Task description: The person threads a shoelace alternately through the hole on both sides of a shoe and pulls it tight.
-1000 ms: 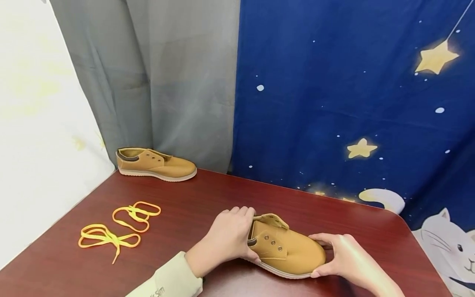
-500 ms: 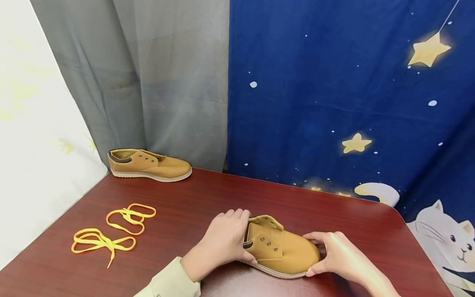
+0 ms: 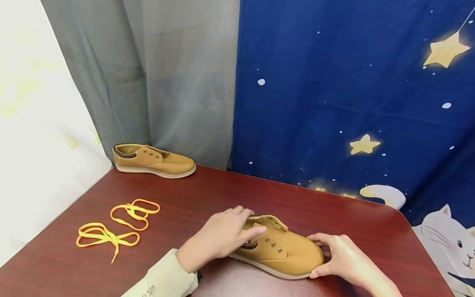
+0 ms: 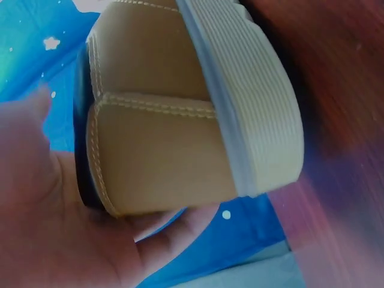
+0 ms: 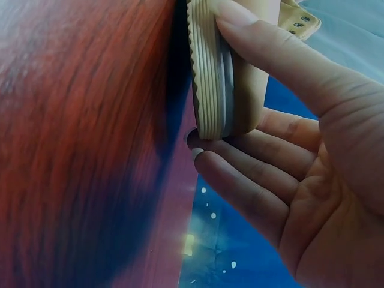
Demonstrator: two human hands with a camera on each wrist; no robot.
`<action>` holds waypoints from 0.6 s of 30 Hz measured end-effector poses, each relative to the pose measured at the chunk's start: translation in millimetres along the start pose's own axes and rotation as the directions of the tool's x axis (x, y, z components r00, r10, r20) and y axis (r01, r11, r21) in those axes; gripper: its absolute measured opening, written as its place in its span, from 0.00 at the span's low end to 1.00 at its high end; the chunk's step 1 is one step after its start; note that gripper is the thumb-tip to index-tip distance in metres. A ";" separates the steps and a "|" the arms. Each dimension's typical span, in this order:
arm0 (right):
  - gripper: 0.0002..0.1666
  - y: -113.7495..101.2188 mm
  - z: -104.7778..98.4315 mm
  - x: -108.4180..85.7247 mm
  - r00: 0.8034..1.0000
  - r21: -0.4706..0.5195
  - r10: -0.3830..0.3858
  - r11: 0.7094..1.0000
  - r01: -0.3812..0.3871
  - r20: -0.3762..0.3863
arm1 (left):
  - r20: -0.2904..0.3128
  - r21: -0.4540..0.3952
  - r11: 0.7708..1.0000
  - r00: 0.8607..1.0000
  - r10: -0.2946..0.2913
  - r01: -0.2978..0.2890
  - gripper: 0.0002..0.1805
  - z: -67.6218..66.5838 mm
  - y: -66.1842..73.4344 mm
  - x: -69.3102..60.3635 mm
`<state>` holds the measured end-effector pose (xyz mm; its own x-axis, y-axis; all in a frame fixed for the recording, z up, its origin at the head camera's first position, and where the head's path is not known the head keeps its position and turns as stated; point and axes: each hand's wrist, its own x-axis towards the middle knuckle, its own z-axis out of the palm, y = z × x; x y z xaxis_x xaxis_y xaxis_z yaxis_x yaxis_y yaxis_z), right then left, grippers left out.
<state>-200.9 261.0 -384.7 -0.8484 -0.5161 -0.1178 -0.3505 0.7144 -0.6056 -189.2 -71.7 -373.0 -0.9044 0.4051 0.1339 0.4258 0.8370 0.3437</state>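
A tan lace-up shoe (image 3: 297,251) without laces stands on the table, toe to the right, one eyelet flap folded outward. My left hand (image 3: 219,235) is at its heel, the thumb raised over the shoe's opening and the fingers reaching round the far side. In the left wrist view the stitched heel (image 4: 162,156) faces the palm, with the thumb away from it. My right hand (image 3: 345,255) holds the toe between thumb and fingers. From the right wrist, the thumb (image 5: 252,30) presses the ribbed sole's edge, with fingers across on the other side.
A matching tan shoe (image 3: 156,161) stands at the table's back left corner. Two bundles of yellow-orange shoelace, one nearer (image 3: 105,237) and one farther (image 3: 137,212), lie on the left of the dark red table (image 3: 193,198). Grey and blue curtains (image 3: 297,103) hang behind.
My left thumb has lifted off the near side of the heel and now hangs above the shoe's opening. The right hand keeps its hold on the toe. The head view shifts slightly.
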 end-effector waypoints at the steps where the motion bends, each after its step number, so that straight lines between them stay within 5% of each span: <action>1: 0.43 0.4 1.1 -0.5 1.000 0.009 0.003 1.000 -0.003 0.000 | -0.003 -0.015 1.000 1.000 -0.017 0.017 0.38 -1.0 -1.1 0.4; 9: 0.42 1.7 6.4 -2.1 1.000 0.035 0.011 0.999 -0.012 0.011 | -0.051 -0.014 0.994 0.993 -0.108 0.107 0.18 -14.8 -18.6 1.6; 18: 0.42 -3.0 2.8 -3.0 0.998 -0.127 -0.026 0.992 0.020 -0.049 | 0.004 -0.011 0.977 0.977 -0.212 0.212 0.19 -46.3 -56.4 -6.4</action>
<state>-196.1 259.1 -384.7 -0.8574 -0.5108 -0.0631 -0.4148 0.7584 -0.5028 -208.7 -138.5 -350.2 -0.9741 0.2194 0.0546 0.2237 0.8999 0.3743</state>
